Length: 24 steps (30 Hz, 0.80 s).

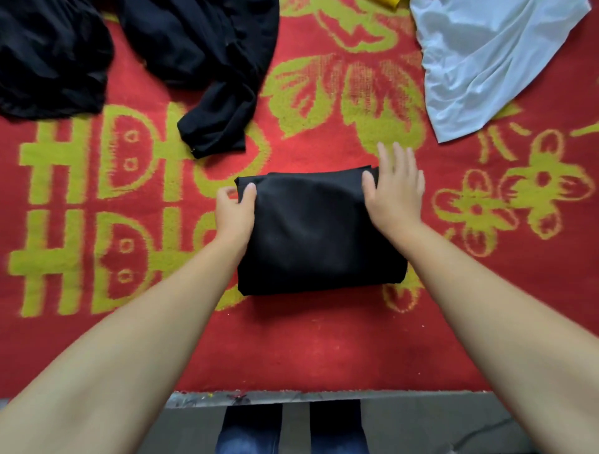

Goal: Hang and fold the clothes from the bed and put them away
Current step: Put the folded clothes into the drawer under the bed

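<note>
Both bare forearms are reaching forward over the bed, and the left hand (pixel 235 212) is gripping the left edge of a folded black fabric garment (pixel 319 231), thumb lying on top and fingers curling under the edge. The right hand (pixel 393 191) is lying flat at the garment's far right corner, fingers straight and spread, thumb pressing on the cloth while the fingertips are reaching past it onto the cover. The folded garment is sitting squarely between the two hands on a red woven bed cover with yellow-green flowers (pixel 291 340). Beyond the left hand, a crumpled black garment with a loose sleeve (pixel 207 64) is sprawling across the cover, its cuff lying near the folded piece but apart from it. Beyond the right hand, a rumpled white cloth (pixel 486 61) is lying well apart. A scrap of yellow fabric (pixel 389 3) is peeking in at the far edge. To the left of the left hand, large yellow-green characters are showing in the weave, looking like "HDIC" twice, though I cannot tell for certain.
</note>
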{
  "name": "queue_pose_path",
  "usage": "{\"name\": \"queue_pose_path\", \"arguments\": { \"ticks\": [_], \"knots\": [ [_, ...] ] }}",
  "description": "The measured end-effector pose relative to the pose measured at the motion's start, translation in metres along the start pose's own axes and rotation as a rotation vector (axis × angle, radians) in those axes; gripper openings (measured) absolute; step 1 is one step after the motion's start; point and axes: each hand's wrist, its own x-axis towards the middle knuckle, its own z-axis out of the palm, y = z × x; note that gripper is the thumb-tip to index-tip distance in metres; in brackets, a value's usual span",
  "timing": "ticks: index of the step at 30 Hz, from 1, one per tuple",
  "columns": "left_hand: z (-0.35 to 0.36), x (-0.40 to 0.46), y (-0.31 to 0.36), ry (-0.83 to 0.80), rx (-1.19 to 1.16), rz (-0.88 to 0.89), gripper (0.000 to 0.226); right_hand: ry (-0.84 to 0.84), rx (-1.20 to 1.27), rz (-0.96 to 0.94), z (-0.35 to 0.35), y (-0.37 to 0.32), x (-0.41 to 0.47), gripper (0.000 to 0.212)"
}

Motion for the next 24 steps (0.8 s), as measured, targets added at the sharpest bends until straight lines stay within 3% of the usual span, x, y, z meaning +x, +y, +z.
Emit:
{"name": "queue_pose_path", "arguments": {
  "ticks": [2,4,7,10,12,15,17,19,20,24],
  "knots": [
    [0.007,-0.01,-0.02,-0.003,0.108,0.076,0.025,-0.004,-0.149,-0.222,0.018,-0.002,-0.032,0.057],
    [0.012,-0.012,-0.031,0.044,0.194,0.139,0.021,-0.121,-0.26,-0.328,0.035,0.008,-0.051,0.058],
    [0.019,-0.004,-0.037,0.111,0.351,0.154,0.025,-0.285,-0.292,-0.268,0.054,0.031,-0.048,0.06],
    [0.025,0.004,-0.031,0.118,0.444,0.102,0.03,-0.348,-0.248,-0.267,0.053,0.032,-0.034,0.059],
    [0.018,0.007,-0.022,0.155,0.493,0.171,0.037,-0.354,-0.256,-0.259,0.043,0.026,-0.03,0.059],
    [-0.002,-0.004,-0.02,0.206,0.695,0.635,0.059,-0.175,-0.256,-0.327,0.025,0.018,-0.046,0.061],
    [-0.003,-0.034,-0.037,0.05,0.853,1.05,0.07,-0.086,-0.231,-0.503,0.021,0.017,-0.075,0.065],
    [0.003,-0.067,-0.065,-0.184,1.049,1.281,0.085,-0.12,-0.269,-0.679,0.027,0.022,-0.105,0.074],
    [0.007,-0.075,-0.077,-0.255,1.139,1.272,0.095,-0.165,-0.313,-0.701,0.03,0.026,-0.114,0.081],
    [0.025,-0.068,-0.094,-0.295,1.354,0.905,0.127,-0.349,-0.459,-0.516,0.043,0.033,-0.107,0.117]
  ]
}}
